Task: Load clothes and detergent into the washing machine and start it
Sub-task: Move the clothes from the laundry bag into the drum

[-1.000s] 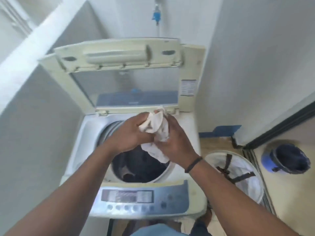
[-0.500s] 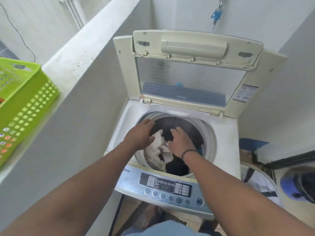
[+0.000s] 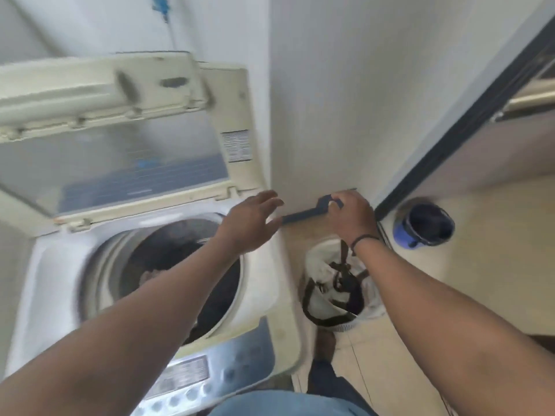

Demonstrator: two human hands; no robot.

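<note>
The washing machine (image 3: 144,265) stands at left, its lid (image 3: 120,121) raised at the far side, clothes (image 3: 186,265) in its drum. Just right of it, a laundry bag (image 3: 336,283) sits on the floor (image 3: 495,265), a bucket (image 3: 423,226) farther right.

One washing machine (image 3: 144,265), one laundry bag (image 3: 336,283), one bucket (image 3: 423,225), two hands (image 3: 250,220)
</note>
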